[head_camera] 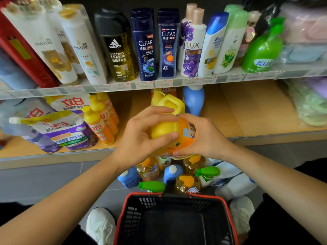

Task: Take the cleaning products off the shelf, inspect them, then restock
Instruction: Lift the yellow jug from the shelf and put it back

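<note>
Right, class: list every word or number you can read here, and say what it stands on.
"PANTENE": white bottles
"adidas VICTORY LEAGUE": dark-capped bottle
"CLEAR": two navy bottles
"3X": right navy bottle
"LUX": purple-flowered bottle
"立白": pouch
Price tags and the held orange bottle label: too blurred.

Upper shelf (159, 84), 12 o'clock, upright row: Pantene bottles (53, 46), adidas bottle (116, 50), two Clear bottles (146, 48), Lux bottle (192, 48), green spray bottle (261, 50) toward 2.

Lower wooden shelf (256, 110): detergent pouches (62, 128) at 9, orange bottles (100, 121) just beside them. Yellow jug (168, 101) and blue bottle (193, 99) near centre.

Grey floor (44, 179): bottle cluster (177, 174) below centre, black basket (132, 216) at 6.
</note>
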`<state>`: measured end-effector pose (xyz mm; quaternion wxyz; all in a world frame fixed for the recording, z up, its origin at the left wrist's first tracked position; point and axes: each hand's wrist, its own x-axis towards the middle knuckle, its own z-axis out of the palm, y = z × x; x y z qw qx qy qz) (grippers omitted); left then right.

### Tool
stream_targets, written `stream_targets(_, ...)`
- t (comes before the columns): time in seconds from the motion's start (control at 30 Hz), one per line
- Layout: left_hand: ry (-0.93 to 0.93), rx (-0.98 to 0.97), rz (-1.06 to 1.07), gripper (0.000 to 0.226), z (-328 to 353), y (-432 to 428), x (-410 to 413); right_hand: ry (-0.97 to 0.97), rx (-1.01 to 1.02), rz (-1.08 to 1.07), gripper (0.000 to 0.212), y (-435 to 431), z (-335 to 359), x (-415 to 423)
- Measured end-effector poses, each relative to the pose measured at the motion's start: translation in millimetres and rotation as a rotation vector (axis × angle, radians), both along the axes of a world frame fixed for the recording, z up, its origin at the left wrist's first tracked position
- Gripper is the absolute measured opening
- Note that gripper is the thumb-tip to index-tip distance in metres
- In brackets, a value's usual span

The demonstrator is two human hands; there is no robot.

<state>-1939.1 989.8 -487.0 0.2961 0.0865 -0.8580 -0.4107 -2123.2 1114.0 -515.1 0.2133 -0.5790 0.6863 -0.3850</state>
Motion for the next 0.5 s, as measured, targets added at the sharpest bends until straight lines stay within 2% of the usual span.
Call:
stream_targets(0.07, 0.056, -0.067, 0.027, 0.026, -3.4, 3.7, -0.1, -0.004, 0.002, -0.028, 0.1, 1.3, 1.0, 0.1)
stream_targets(0.13, 0.127, -0.235, 0.024, 0.021, -6.5, 3.8, -0.4, -0.026, -0.018, -0.047, 0.1, 2.5, 2.4, 0.5)
stream_targets(0.27, 0.144, -0.486, -0.005, 0.038, -11.9, -4.6, 0.4, -0.087, -0.03, -0.045, 0.096, 3.5, 4.7, 1.2)
stream_targets(0.4, 0.1, -0.554, -0.015, 0.055, -17.8, -7.5, 3.1, -0.152, -0.042, -0.029, 0.09, 4.8, 2.8, 1.0)
stream_targets(0.5, 0.071, -0.5, 0.037, 0.057, -19.7, -10.6, 7.6, -0.239, -0.058, -0.036, 0.084, 5.5, -0.9, -0.9)
